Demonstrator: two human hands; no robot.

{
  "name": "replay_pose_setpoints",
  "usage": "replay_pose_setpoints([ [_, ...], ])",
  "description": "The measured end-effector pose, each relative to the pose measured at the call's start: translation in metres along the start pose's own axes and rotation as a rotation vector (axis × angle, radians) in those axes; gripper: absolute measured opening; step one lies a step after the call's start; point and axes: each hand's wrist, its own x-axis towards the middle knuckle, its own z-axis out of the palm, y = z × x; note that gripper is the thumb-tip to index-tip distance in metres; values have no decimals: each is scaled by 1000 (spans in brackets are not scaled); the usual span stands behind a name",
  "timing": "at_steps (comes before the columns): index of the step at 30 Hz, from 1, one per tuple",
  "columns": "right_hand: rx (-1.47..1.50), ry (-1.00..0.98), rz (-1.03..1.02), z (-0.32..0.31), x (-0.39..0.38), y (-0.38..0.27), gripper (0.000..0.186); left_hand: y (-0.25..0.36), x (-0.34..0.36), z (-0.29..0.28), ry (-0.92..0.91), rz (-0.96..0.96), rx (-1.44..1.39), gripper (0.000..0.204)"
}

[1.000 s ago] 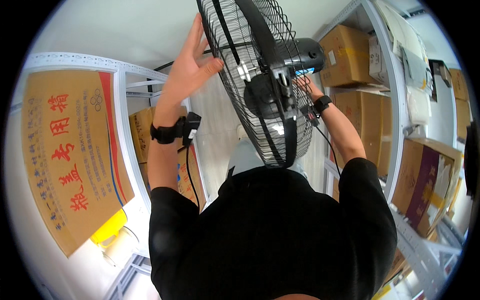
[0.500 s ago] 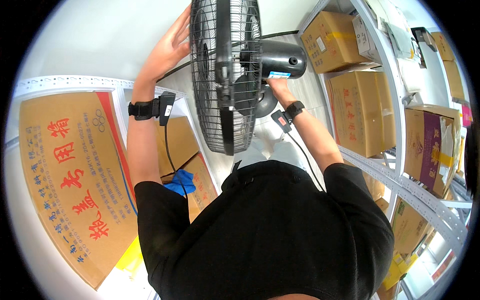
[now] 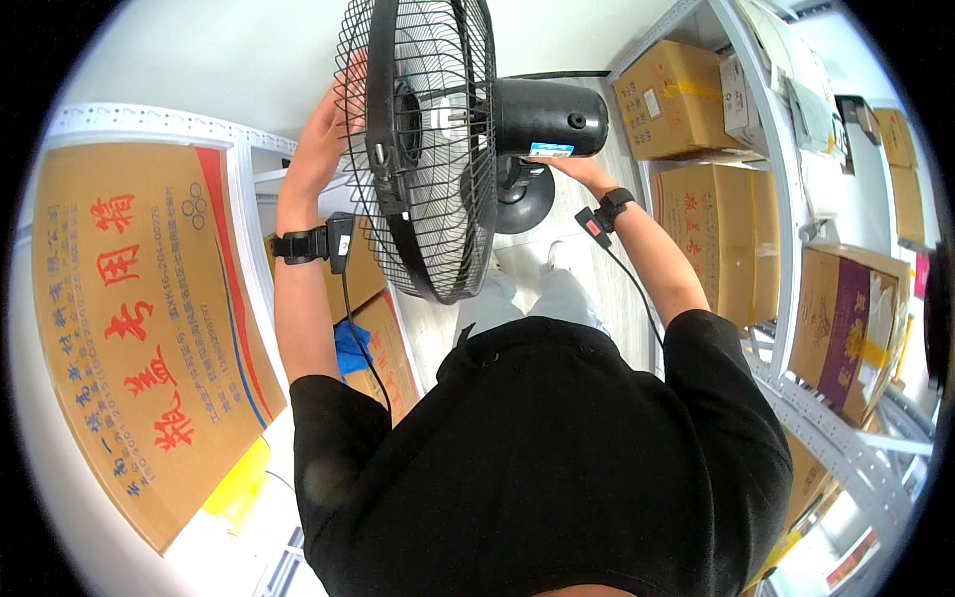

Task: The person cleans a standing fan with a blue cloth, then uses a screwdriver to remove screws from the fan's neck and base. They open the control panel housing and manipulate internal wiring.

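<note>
- Left hand (image 3: 323,139) at the wire guard (image 3: 380,109), grip unclear
- Fan (image 3: 492,119) between both hands; steadying seems the step in hand, next move calls for balanced support
- Right hand (image 3: 585,173) beneath motor housing (image 3: 549,111), partly hidden, grip cannot be told

Black T-shirt (image 3: 547,458); pale trousers (image 3: 574,300); black cabled wristbands (image 3: 300,246)

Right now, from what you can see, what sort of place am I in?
Probably a storeroom: pale grey perforated metal shelving stands on both sides, and brown rectangular cardboard boxes sit on it at the right.
</note>
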Motion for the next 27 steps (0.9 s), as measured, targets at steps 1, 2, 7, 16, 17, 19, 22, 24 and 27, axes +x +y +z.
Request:
replay_pose_setpoints([
  [1,-22,-28,-17,-1,3,0,46,-9,-7,-9,-6,-17,-15,51],
  [2,112,-69,63,-2,6,-1,46,-26,-16,-25,-10,-32,-30,49],
  [7,249,-252,81,-24,9,5,52,-20,-84,34,531,-370,-13,41],
  [16,-200,-691,-11,-67,48,-48,58,-288,-229,94,-252,-878,971,36],
  [17,-195,-675,6,-74,48,-47,59,-303,-216,120,-313,-763,930,35],
  [19,-182,-660,37,-82,53,-39,60,-304,-178,172,-165,-527,732,35],
  [22,-236,-780,102,-86,63,-48,56,-254,-98,236,251,-267,582,55],
  [24,-266,-847,43,-86,72,-40,53,-225,-42,252,485,-145,603,70],
  [27,-239,-894,-81,-81,86,-9,47,-210,11,260,723,-77,594,78],
])
